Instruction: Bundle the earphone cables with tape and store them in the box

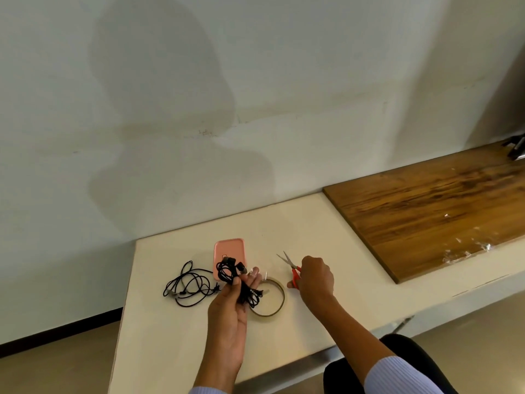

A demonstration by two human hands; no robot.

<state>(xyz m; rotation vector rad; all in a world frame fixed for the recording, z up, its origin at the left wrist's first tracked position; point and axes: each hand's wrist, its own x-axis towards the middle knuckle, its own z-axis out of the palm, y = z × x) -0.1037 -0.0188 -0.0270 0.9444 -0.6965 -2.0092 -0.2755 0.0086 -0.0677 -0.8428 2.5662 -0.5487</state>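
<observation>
Two sets of black earphone cable are in view. One, a coiled bundle (237, 280), is gripped in the left hand (231, 311), fingers and thumb curled round its middle, held just above the white worktop (176, 331). The other, a loose tangle (189, 283), lies on the worktop to the left of that hand, apart from it.

There is one tape roll (270, 297) — a thin ring lying flat, partly behind the held bundle; a short clear strip seems to stand up at its far edge, though it is too faint to be sure. One pink box (229, 253) lies behind the bundle, near the worktop's far edge.

The right hand (314, 277) is curled round the red handles of one pair of scissors (291, 268), blades parted and pointing away to the left — just right of the tape roll. A wooden board (431, 211) lies further right.
</observation>
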